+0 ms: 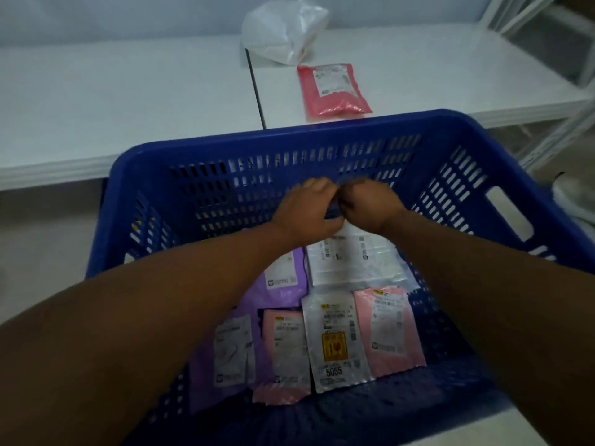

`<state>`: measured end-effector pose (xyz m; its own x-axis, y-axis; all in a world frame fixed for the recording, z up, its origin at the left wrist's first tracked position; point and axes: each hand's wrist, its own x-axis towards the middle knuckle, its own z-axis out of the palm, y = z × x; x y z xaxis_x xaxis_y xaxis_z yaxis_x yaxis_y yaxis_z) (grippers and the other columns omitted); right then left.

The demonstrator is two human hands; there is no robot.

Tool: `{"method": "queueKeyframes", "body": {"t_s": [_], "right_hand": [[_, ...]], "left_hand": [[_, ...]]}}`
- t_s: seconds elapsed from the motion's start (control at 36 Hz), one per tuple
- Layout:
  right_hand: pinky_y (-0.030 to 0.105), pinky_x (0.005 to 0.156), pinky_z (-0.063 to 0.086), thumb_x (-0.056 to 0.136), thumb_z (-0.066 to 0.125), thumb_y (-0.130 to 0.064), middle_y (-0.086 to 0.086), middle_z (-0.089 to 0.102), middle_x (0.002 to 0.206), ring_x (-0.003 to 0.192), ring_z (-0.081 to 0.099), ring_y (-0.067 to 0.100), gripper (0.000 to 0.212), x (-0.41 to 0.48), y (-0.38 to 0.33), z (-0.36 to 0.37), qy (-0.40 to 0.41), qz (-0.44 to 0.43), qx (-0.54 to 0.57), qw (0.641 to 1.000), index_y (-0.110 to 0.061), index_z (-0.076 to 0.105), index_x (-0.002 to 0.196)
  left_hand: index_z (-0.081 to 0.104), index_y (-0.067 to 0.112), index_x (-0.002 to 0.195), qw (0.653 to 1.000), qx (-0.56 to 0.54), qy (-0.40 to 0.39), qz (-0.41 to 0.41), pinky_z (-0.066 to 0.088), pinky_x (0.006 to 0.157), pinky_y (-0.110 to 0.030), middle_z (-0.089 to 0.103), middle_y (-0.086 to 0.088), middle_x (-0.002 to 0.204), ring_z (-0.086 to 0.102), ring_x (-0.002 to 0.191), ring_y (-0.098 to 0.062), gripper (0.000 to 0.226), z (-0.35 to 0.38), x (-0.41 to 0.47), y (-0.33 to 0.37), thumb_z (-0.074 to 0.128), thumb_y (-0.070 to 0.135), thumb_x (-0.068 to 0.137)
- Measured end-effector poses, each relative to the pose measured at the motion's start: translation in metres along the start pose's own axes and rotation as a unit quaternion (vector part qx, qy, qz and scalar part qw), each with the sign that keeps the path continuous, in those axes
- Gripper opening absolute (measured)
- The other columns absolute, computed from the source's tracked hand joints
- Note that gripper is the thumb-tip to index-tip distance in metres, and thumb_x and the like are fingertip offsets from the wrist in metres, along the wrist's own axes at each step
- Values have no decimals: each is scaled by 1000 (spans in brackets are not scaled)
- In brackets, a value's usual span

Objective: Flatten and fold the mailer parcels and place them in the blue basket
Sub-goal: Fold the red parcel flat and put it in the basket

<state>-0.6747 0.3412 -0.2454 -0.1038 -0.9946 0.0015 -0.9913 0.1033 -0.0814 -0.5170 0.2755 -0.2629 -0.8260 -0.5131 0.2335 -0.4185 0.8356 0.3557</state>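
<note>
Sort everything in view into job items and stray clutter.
Job: blue slatted plastic basket; flat mailer parcels inside it; pink-red mailer parcel on the white table; left hand; right hand.
Lying about: crumpled clear plastic bag; white metal frame.

A white rectangular surface (112,91) meets a second white surface (450,75) at a narrow dark seam (256,88). Both stand against a plain pale wall (96,14). A white metal shelving frame (494,11) stands at the right. The floor (48,236) is dull grey-beige, and the light is dim and cool.

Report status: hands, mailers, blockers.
Left hand, right hand curled at far edge of white mailer in blue basket, grip blurred. Pink mailer on table. Nothing blocking.
</note>
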Motion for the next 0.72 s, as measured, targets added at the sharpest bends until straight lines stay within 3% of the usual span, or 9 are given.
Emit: {"method": "queueKeyframes", "body": {"t_s": [0.08, 0.14, 0.25, 0.36, 0.44, 0.56, 0.64, 0.69, 0.72], "right_hand": [[32, 57, 42, 87, 55, -24, 11, 66, 83, 76, 62, 32, 19, 8, -10, -35, 117, -13, 19, 993, -9, 66, 82], [29, 57, 31, 86, 53, -25, 8, 64, 77, 72, 57, 29, 19, 14, -19, -60, 177, -15, 38, 983, -12, 63, 77], [28, 57, 31, 86, 47, -29, 3, 64, 75, 67, 55, 21, 25, 35, -41, -99, 245, -4, 92, 965, -15, 66, 76], [30, 58, 37, 88, 49, -21, 4, 66, 79, 69, 53, 16, 23, 64, -75, -106, 281, 6, 200, 939, -11, 69, 81], [32, 65, 43, 87, 49, -15, 3, 63, 80, 76, 54, 16, 19, 85, -103, -100, 287, 22, 251, 924, -9, 67, 82], [30, 85, 50, 86, 51, -5, 6, 69, 105, 99, 60, 18, 27, 107, -128, -102, 282, 53, 305, 908, -9, 71, 104], [26, 98, 43, 89, 54, -6, 9, 64, 125, 116, 57, 20, 35, 121, -132, -111, 259, 67, 320, 909, -7, 65, 122], [25, 101, 39, 90, 55, -7, 10, 59, 134, 124, 53, 21, 43, 128, -130, -117, 248, 94, 331, 906, -6, 58, 132], [26, 101, 39, 90, 55, -8, 11, 57, 136, 125, 52, 22, 45, 132, -128, -120, 242, 108, 331, 905, -5, 56, 134]], "left_hand": [[63, 16, 111, 988, 83, 125, 32, 35, 78, -37, 62, -3, 102, 54, 91, -25, 36, -35, 6, 0, 54, 32, 80], [64, 13, 106, 979, 129, 155, 40, 29, 73, -36, 60, -7, 98, 52, 87, -28, 34, -60, 9, -3, 54, 20, 75], [65, 13, 102, 969, 153, 194, -1, 37, 74, -39, 61, -7, 98, 54, 88, -29, 27, -99, 25, -8, 58, 15, 77], [65, 18, 113, 965, 89, 220, -108, 43, 81, -40, 61, -5, 108, 54, 97, -27, 32, -113, 41, -24, 60, 18, 81], [63, 19, 106, 959, 16, 244, -145, 47, 79, -39, 59, -4, 106, 53, 97, -22, 20, -114, 49, -42, 58, 17, 87], [59, 23, 111, 945, -94, 265, -169, 49, 80, -35, 56, 0, 111, 54, 100, -16, 20, -119, 55, -66, 52, 18, 93], [55, 14, 120, 941, -135, 190, -244, 43, 70, -28, 52, -1, 111, 55, 90, -15, 30, -126, 66, -83, 58, 14, 91], [54, 7, 92, 941, -106, 89, -309, 33, 54, -24, 52, -3, 93, 50, 73, -13, 5, -135, 78, -90, 57, 11, 91], [50, 9, 77, 937, -101, 64, -327, 29, 49, -23, 52, -2, 82, 46, 64, -11, 17, -141, 84, -92, 54, 11, 92]]}}
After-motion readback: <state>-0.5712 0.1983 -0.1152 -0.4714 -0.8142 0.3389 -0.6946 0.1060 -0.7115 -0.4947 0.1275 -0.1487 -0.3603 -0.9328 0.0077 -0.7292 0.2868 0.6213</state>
